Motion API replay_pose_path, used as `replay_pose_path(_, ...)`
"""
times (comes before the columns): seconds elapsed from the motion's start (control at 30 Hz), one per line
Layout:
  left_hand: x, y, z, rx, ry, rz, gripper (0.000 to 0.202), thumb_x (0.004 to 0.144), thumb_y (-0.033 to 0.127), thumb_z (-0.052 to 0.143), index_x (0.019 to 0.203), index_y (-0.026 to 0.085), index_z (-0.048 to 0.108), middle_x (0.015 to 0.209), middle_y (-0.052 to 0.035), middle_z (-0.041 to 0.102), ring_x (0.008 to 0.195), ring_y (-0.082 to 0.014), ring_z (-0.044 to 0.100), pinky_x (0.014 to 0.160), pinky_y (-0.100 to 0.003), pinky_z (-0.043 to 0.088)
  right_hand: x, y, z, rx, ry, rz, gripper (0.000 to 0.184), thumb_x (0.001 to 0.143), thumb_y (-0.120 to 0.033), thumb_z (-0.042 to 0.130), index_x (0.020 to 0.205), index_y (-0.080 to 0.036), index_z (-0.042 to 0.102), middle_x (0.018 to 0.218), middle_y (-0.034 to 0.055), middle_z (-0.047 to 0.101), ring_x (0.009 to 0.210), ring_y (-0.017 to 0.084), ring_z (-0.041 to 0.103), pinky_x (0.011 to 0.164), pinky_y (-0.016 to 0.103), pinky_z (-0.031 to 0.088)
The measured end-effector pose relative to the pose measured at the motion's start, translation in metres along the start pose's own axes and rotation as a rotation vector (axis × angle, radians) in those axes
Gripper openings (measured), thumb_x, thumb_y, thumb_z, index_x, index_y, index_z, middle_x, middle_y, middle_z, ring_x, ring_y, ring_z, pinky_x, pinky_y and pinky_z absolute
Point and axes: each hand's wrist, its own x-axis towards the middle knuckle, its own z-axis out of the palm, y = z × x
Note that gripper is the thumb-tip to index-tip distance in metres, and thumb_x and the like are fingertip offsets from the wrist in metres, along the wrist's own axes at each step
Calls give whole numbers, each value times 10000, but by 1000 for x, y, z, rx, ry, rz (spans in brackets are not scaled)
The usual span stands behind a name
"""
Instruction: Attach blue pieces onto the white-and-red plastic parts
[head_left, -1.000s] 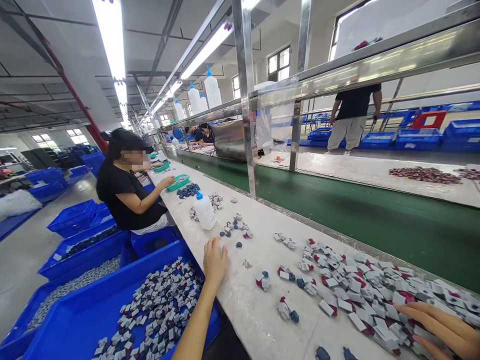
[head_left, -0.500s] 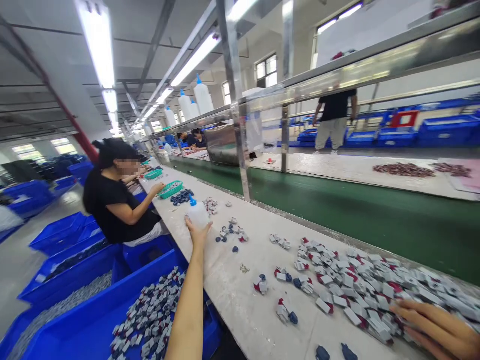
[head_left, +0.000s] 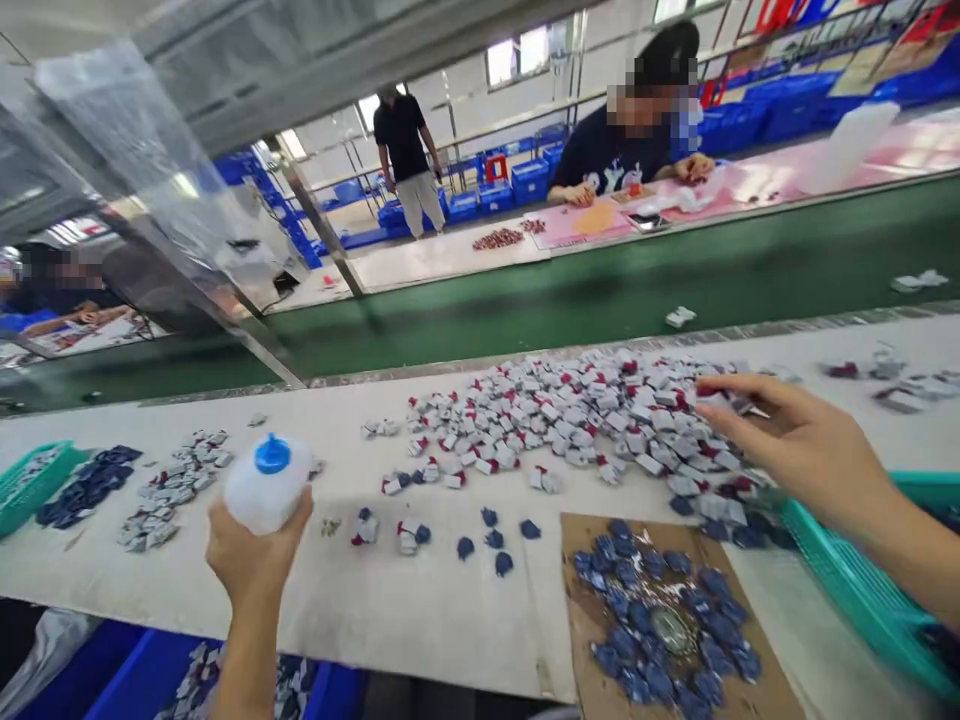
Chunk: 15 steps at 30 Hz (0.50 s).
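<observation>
My left hand (head_left: 259, 550) is closed around a white squeeze bottle (head_left: 262, 490) with a blue nozzle cap, held upright over the table. At the right end of a heap of small white-and-red parts (head_left: 540, 410), my right hand (head_left: 795, 430) pinches one white-and-red part (head_left: 724, 400) between thumb and fingers. Loose dark blue pieces (head_left: 495, 540) lie on the table between my hands. Below my right hand is a cardboard sheet (head_left: 581, 610) bearing many glossy blue pieces and a round clear dish (head_left: 673, 630).
A green basket (head_left: 862, 590) stands under my right forearm, another green basket (head_left: 37, 480) at far left. A blue bin (head_left: 337, 690) sits below the table edge. Beyond runs a green conveyor (head_left: 465, 320); a co-worker (head_left: 615, 150) sits across it. A metal post (head_left: 255, 345) rises at left.
The view has swung right, bringing the cardboard and the seated co-worker into sight. My left hand still grips the bottle. My right hand, earlier at the heap, now holds a part at its right end.
</observation>
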Motion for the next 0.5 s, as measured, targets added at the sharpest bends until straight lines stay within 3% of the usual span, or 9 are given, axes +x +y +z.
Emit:
replay_pose_path(0.07, -34, 22, -1, -18, -79, 184, 850, 534, 434, 860, 1257, 152, 513, 1152, -159, 674, 1083, -406, 648, 922, -568, 543, -7, 7, -11, 23, 46, 75, 446, 735, -575, 686, 1025, -239, 726, 742, 46, 660, 517, 156, 486, 481, 297, 396)
replay_pose_path(0.17, -74, 50, -4, -127, -163, 723, 691, 720, 286, 788, 1320, 166, 468, 1224, -178, 659, 1131, -332, 648, 950, -462, 551, -19, 10, -24, 84, 107, 128, 465, 699, -569, 696, 1018, -231, 724, 932, 67, 692, 755, 207, 597, 668, 344, 464)
replay_pose_path(0.27, -97, 75, -8, -165, -145, 1171, 582, 757, 97, 732, 1283, 118, 483, 1160, -227, 679, 1100, -325, 661, 929, -441, 545, -30, 8, -37, 131, 148, 175, 437, 695, -539, 725, 1012, -237, 727, 988, 79, 701, 903, 258, 632, 792, 406, 475)
replay_pose_path(0.37, -111, 93, -10, -106, -153, 1387, 421, 775, -19, 643, 1171, 84, 545, 1069, -232, 718, 1042, -329, 685, 912, -446, 522, -39, 7, -49, 182, 209, 191, 412, 720, -518, 745, 1037, -256, 731, 1036, 82, 705, 930, 268, 652, 832, 436, 496)
replay_pose_path(0.5, -128, 109, -11, -29, -235, 1569, 314, 847, -36, 522, 1109, 122, 591, 1075, -167, 748, 1036, -298, 700, 944, -430, 472, -49, 11, -58, 262, 255, 168, 392, 741, -506, 776, 1064, -289, 731, 1088, 72, 699, 984, 269, 662, 870, 445, 520)
